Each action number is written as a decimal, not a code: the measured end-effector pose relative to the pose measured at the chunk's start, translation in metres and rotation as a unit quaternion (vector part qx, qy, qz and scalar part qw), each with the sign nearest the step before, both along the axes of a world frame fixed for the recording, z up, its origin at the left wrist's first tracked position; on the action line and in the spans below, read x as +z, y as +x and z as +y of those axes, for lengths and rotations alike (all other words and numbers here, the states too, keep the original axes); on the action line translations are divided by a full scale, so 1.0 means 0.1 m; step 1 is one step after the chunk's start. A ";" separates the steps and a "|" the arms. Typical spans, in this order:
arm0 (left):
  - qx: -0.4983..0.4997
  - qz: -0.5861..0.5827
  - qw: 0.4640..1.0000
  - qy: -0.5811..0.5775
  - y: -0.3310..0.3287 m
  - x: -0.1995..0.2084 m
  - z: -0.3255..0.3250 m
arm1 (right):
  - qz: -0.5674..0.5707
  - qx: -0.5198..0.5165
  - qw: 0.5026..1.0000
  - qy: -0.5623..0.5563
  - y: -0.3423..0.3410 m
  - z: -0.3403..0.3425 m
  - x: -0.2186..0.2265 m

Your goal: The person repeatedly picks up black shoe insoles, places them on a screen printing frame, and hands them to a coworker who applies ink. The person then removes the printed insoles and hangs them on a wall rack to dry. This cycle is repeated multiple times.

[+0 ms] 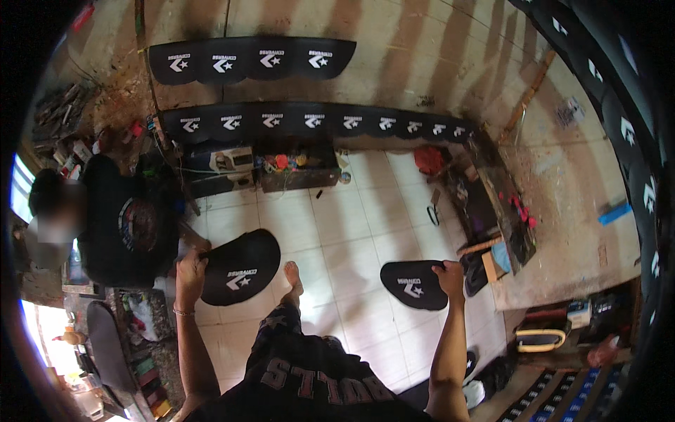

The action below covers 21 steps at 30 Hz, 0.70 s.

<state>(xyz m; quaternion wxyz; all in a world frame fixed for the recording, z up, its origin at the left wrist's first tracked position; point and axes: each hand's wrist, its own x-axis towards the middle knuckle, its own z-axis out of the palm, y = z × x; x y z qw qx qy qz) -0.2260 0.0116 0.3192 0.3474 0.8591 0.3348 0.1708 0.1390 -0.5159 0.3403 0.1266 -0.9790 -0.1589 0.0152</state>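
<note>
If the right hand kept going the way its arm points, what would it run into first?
Probably the low wooden workbench ahead. The right hand, gripping a black half-round printed panel, points up-frame toward the bench's cluttered near edge; depth is hard to judge.

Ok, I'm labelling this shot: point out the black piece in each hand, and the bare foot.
Left piece (239, 269), head view: middle of its black face.
Right piece (413, 284), head view: middle of its black face.
Bare foot (293, 278), head view: top of the foot on the white tiles.

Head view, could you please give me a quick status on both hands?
Left hand grips one black printed panel. Right hand grips another black panel. Both held above tiled floor; bare foot between.
</note>
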 end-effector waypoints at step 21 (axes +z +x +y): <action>0.253 -0.072 0.964 0.033 3.43 -0.06 0.84 | -0.016 0.188 0.870 0.456 4.98 3.86 1.82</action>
